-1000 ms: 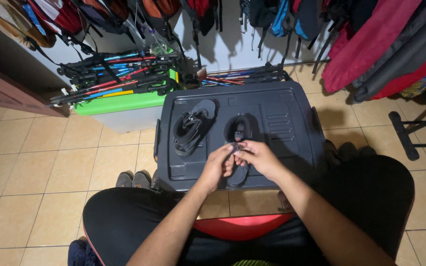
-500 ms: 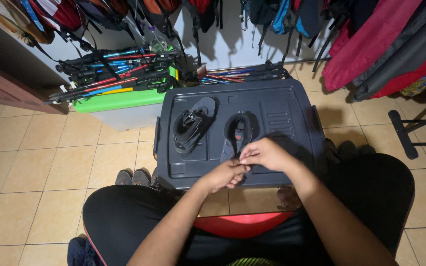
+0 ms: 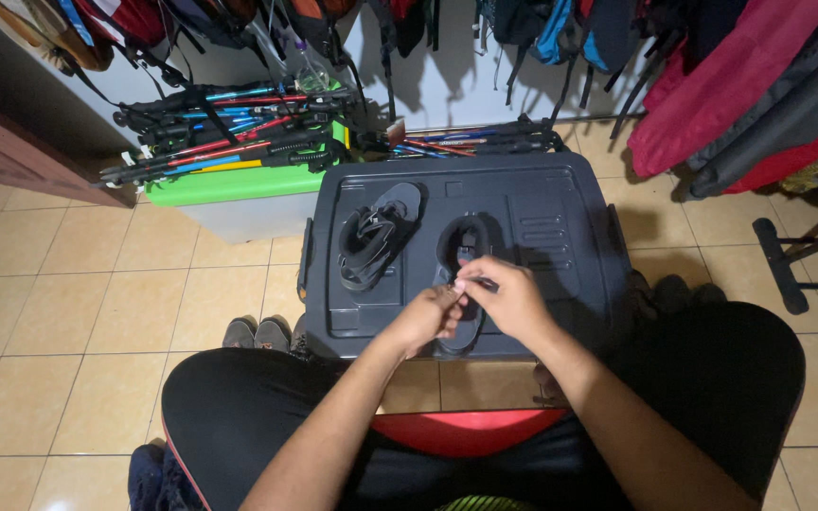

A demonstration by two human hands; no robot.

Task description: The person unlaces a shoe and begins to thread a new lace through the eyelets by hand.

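Two black strapped sandals lie on the dark grey lid of a storage box [image 3: 560, 203] in front of my knees. The left sandal [image 3: 376, 235] lies untouched, toe pointing away. Both hands are over the right sandal [image 3: 459, 244]. My left hand [image 3: 425, 319] pinches a strap near the sandal's middle. My right hand [image 3: 507, 295] grips the same strap from the right, fingertips meeting the left hand. The hands hide the sandal's heel half.
A green-lidded bin [image 3: 229, 185] stacked with several folded trekking poles [image 3: 220, 132] stands behind the box at left. Bags and red and dark cloth [image 3: 740, 85] hang at the back wall. Grey shoes [image 3: 256, 332] sit on the tile floor by my left knee. A black stand [image 3: 788, 260] is at right.
Both hands shifted slightly along the right sandal's strap, dipping toward me and then back up over the sandal. The left sandal and the box have not moved.
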